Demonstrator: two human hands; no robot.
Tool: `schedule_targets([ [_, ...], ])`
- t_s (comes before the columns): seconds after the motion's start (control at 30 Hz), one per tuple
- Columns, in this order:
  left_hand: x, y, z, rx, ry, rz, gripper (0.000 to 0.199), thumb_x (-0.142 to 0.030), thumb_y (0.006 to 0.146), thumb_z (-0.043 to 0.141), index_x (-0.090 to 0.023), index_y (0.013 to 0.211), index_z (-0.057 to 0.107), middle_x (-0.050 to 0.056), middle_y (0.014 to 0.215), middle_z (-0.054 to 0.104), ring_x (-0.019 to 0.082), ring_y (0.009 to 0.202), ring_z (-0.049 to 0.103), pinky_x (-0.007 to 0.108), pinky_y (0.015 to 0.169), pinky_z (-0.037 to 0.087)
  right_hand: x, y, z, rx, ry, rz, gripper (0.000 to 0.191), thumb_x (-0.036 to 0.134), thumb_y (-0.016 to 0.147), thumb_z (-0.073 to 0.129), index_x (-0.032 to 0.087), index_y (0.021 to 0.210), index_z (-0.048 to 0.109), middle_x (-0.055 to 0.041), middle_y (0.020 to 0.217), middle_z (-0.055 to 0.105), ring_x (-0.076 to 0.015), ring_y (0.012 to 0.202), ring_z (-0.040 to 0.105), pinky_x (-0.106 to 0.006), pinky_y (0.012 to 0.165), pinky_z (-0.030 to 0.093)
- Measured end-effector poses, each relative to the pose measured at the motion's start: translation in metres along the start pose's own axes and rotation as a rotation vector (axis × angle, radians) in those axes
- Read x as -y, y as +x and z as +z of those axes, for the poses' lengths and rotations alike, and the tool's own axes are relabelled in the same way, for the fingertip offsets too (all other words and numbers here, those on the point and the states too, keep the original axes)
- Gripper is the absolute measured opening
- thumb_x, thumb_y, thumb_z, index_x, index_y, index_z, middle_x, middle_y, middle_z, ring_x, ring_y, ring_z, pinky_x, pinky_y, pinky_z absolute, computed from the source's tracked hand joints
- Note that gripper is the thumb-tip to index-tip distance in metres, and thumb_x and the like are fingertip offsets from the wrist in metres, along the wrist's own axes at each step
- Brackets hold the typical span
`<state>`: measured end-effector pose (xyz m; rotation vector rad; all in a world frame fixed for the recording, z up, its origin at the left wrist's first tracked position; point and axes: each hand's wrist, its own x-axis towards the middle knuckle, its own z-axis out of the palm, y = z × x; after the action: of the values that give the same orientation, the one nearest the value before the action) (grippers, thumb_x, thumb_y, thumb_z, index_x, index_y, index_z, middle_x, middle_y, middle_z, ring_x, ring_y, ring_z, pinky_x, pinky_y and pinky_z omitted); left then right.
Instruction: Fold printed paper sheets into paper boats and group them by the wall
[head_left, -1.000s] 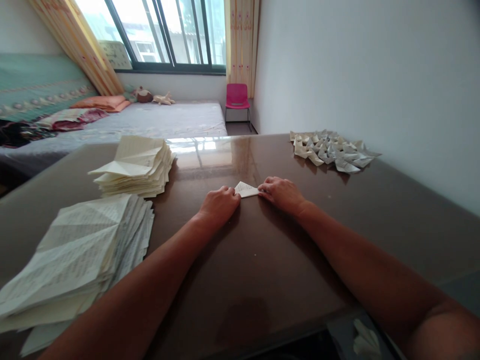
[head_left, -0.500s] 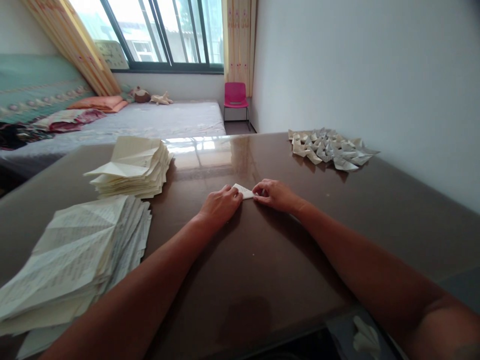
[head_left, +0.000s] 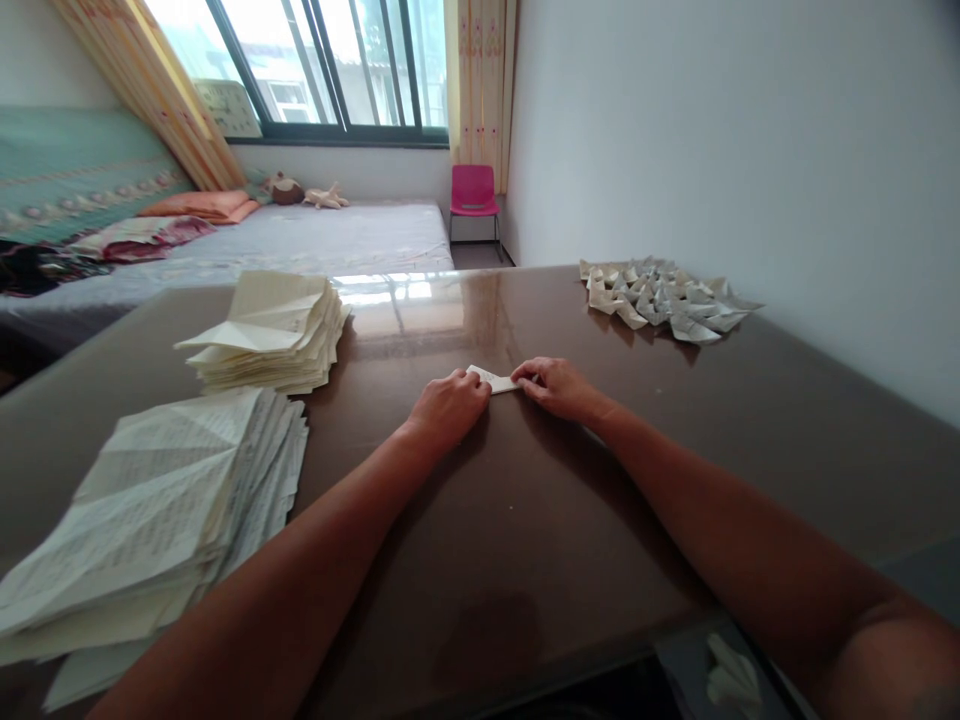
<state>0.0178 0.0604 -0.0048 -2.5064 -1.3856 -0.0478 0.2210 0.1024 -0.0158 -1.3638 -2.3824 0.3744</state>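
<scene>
A small piece of folded paper (head_left: pixel 496 381) lies on the brown glossy table (head_left: pixel 480 560), between my two hands. My left hand (head_left: pixel 452 405) is closed on its left end, fingers curled and knuckles up. At its right end, my right hand (head_left: pixel 555 386) pinches the paper between thumb and fingers. The fingertips cover both ends, so the full outline of the folded piece is hidden.
Two stacks of creased paper sheets stand at the left: a yellowish stack (head_left: pixel 274 345) farther back and a printed stack (head_left: pixel 172 490) nearer. Several folded paper boats (head_left: pixel 667 295) sit at the back right by the wall. Beyond are a bed (head_left: pixel 360 235) and a pink chair (head_left: pixel 473 190).
My right hand has shifted slightly right, and a little more of the folded paper shows between the hands. The whole view has moved slightly.
</scene>
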Motion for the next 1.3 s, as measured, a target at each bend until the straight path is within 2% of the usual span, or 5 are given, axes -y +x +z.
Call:
schedule_targets([
  [0.3,0.001,0.002,0.000,-0.007,-0.032,-0.048,0.024,-0.025,0.095,0.041,-0.017,0.096,0.064,0.010,0.096,0.064,0.023,0.090,0.060,0.028,0.065,0.047,0.013,-0.002,-0.004,0.026,-0.235,-0.001,0.022,0.035,0.087,0.053,0.025,0.096,0.071,-0.0022,0.093,0.067,-0.0146,0.079,0.061,-0.024,0.069,0.040],
  [0.53,-0.002,0.004,-0.001,0.031,0.010,-0.021,0.021,-0.015,0.091,0.044,-0.014,0.097,0.064,0.012,0.096,0.064,0.023,0.091,0.060,0.028,0.064,0.047,0.012,-0.001,-0.001,0.007,-0.366,-0.076,0.028,0.035,0.092,0.044,0.025,0.098,0.069,-0.0045,0.102,0.067,-0.0167,0.082,0.061,-0.026,0.069,0.039],
  [0.73,0.000,0.005,-0.001,0.032,-0.013,-0.020,0.023,-0.017,0.092,0.043,-0.013,0.097,0.064,0.014,0.097,0.063,0.024,0.093,0.059,0.029,0.066,0.048,0.002,0.005,0.003,-0.007,-0.151,-0.043,0.023,0.034,0.090,0.052,0.023,0.096,0.070,-0.0034,0.093,0.068,-0.0137,0.081,0.060,-0.023,0.073,0.040],
  [0.97,-0.003,0.006,0.001,0.012,0.011,-0.054,0.023,-0.011,0.091,0.041,-0.013,0.101,0.062,0.013,0.096,0.062,0.023,0.093,0.061,0.028,0.067,0.049,-0.003,0.005,0.008,-0.067,-0.042,-0.048,0.019,0.027,0.085,0.056,0.021,0.097,0.070,-0.0024,0.090,0.067,-0.0111,0.071,0.058,-0.022,0.071,0.042],
  [1.3,-0.003,0.000,0.005,-0.052,0.035,-0.051,0.021,-0.012,0.092,0.039,-0.013,0.100,0.059,0.012,0.096,0.060,0.023,0.091,0.060,0.027,0.060,0.048,0.008,0.005,0.006,-0.066,0.271,0.107,0.023,0.034,0.082,0.059,0.017,0.092,0.072,-0.0023,0.080,0.071,-0.0124,0.067,0.061,-0.022,0.064,0.044],
])
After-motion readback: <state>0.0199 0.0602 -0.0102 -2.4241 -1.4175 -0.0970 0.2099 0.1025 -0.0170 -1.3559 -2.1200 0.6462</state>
